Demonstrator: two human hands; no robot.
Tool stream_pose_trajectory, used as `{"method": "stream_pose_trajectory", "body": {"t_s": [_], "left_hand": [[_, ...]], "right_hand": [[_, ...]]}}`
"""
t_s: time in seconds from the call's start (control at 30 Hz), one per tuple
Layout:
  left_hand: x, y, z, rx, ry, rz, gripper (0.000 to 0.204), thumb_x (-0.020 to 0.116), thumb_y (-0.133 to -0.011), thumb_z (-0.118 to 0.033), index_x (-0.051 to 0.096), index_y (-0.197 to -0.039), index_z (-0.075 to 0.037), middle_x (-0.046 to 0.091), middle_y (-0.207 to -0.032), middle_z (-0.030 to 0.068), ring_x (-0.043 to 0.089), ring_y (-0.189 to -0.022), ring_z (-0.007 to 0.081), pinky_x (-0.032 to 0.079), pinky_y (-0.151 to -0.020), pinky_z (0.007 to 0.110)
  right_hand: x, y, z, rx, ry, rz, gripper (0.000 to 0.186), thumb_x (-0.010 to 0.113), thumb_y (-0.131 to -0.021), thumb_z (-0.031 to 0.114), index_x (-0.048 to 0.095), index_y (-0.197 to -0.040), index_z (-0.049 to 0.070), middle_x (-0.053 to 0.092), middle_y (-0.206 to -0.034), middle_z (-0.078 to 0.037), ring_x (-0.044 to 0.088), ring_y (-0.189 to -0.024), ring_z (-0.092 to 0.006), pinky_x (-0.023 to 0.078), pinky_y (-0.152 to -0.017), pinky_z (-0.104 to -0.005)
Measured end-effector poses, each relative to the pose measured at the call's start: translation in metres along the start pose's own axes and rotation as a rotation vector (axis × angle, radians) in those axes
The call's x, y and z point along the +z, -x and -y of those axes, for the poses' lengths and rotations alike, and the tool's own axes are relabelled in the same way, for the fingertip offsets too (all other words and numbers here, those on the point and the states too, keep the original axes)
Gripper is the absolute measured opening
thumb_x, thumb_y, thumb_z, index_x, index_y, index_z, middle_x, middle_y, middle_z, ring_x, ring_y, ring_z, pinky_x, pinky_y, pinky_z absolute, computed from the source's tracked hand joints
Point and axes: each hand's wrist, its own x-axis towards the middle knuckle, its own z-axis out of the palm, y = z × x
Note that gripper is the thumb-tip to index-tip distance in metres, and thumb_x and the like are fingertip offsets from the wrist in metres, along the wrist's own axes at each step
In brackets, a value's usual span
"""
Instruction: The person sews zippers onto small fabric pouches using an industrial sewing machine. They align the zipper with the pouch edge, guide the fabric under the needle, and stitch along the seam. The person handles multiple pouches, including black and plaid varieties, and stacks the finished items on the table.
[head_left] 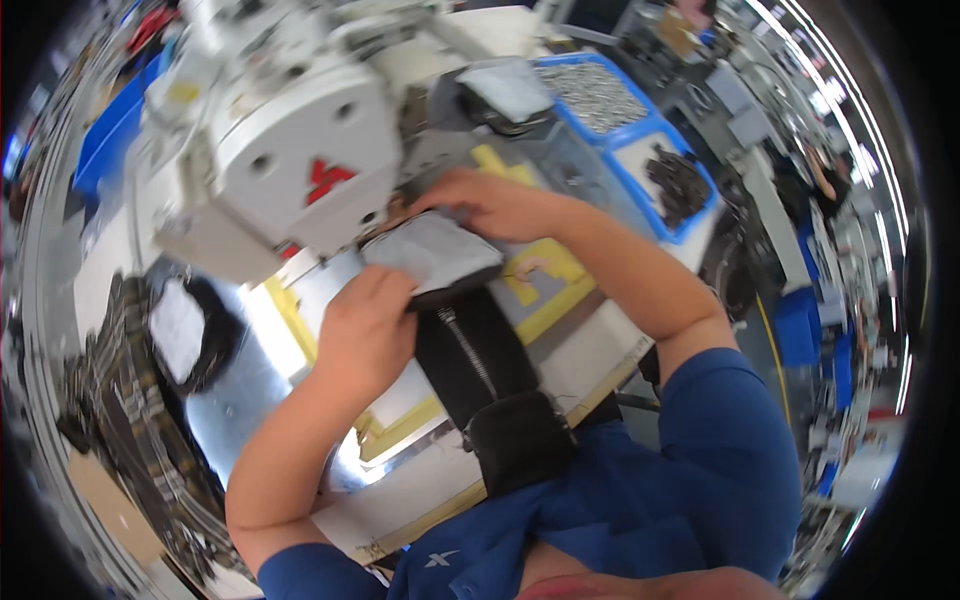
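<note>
A black fabric pouch piece with a pale grey panel (435, 250) lies beneath the head of a white sewing machine (300, 150). My left hand (365, 325) grips its near left edge with fingers closed. At its far edge, close to the needle area, the bent fingers of my right hand (500, 205) are pressed on the fabric; the fingertips are partly hidden. A black strip with a silver zipper (465, 350) runs from the pouch toward me. It ends in a small black pouch (520, 440) at the table's front edge.
Left on the machine bed lie another black and grey piece (180, 330) and dark plaid cloth (140, 400). Blue trays hold small silvery parts (598, 95) and dark pieces (678, 185) at the far right. Yellow tape strips (555, 300) mark the work surface. Another pouch piece (505, 92) sits behind.
</note>
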Motion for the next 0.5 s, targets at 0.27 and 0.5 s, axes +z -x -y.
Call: {"method": "stream_pose_trajectory", "body": {"t_s": [0.27,0.5], "left_hand": [[0.002,0.023,-0.008,0.003,0.509,-0.467,0.044,0.064,-0.099,-0.003,0.05,-0.14,0.004,0.056,-0.131,0.0159,0.061,-0.1,0.0185,0.049,-0.096,0.033],[0.021,0.019,0.004,-0.206,0.385,-0.137,0.029,0.072,-0.098,-0.006,0.063,-0.125,0.0,0.064,-0.114,0.007,0.056,-0.078,0.0127,0.048,-0.074,0.029]], "right_hand": [[0.022,0.072,0.077,0.033,-0.338,-0.53,0.023,0.074,-0.098,0.008,0.065,-0.12,0.005,0.071,-0.101,-0.009,0.068,-0.098,-0.0224,0.053,-0.092,-0.0387],[-0.068,0.179,0.108,-0.064,-0.474,-1.116,0.021,0.066,-0.11,0.024,0.07,-0.12,0.006,0.074,-0.103,0.004,0.064,-0.087,-0.0056,0.053,-0.078,-0.0262]]}}
